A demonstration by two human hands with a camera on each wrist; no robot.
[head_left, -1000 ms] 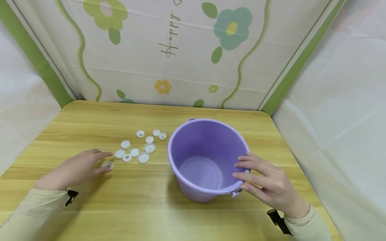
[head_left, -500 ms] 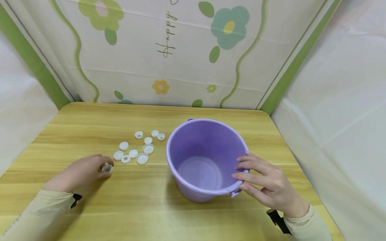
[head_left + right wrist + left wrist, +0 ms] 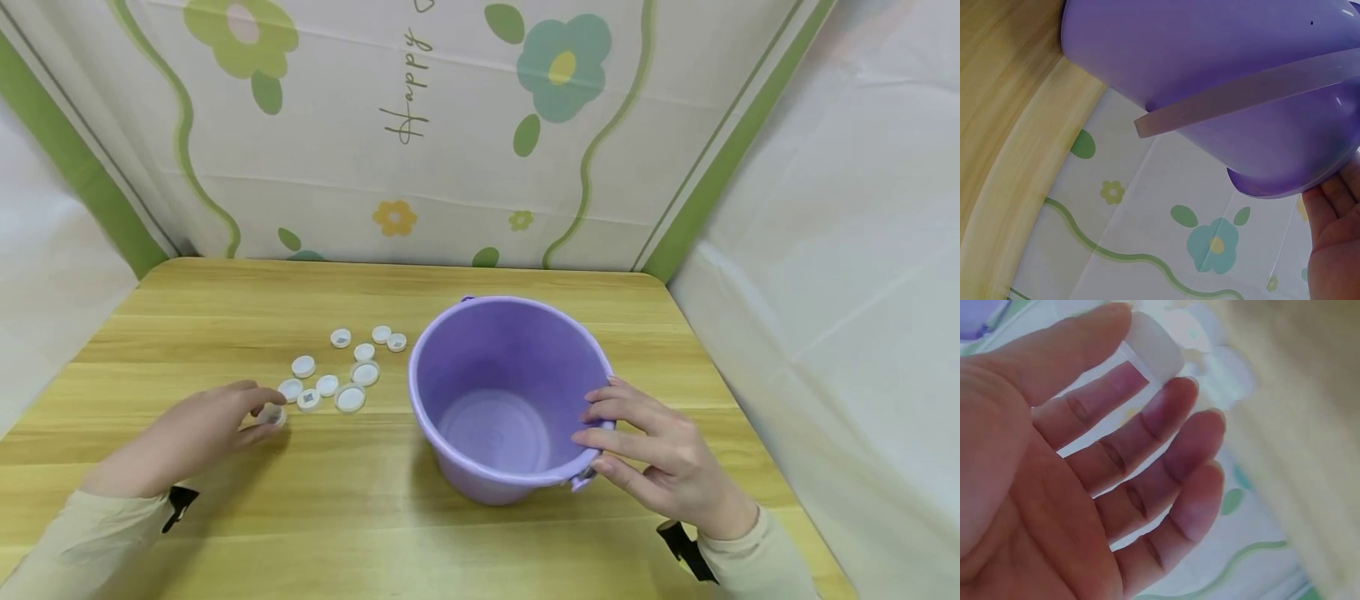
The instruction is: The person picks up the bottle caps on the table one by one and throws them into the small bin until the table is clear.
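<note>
At the left of the head view, my left hand [image 3: 197,435] pinches a white bottle cap [image 3: 274,416] between thumb and fingers, low over the table. Seen from the left wrist, the white cap [image 3: 1155,349] sits between thumb and index finger, while the other fingers curve loosely. Several more caps [image 3: 350,397] are scattered just beyond this hand, some with a grey mark inside. A purple bucket [image 3: 450,454] stands upright at the middle right. My right hand [image 3: 660,454] grips its right rim, fingers inside and thumb outside. The bucket's bottom inside is bare.
The bucket's handle [image 3: 1241,94] hangs along its outer side in the right wrist view. The wooden table [image 3: 315,533] ends at the back against a flower-print cloth [image 3: 465,167]. White cloth [image 3: 840,292] closes off the sides.
The left hand's fingers, spread around the cap a second ago, have closed on it and shifted it slightly right. The right hand keeps its hold on the rim, and the head view has drifted a little.
</note>
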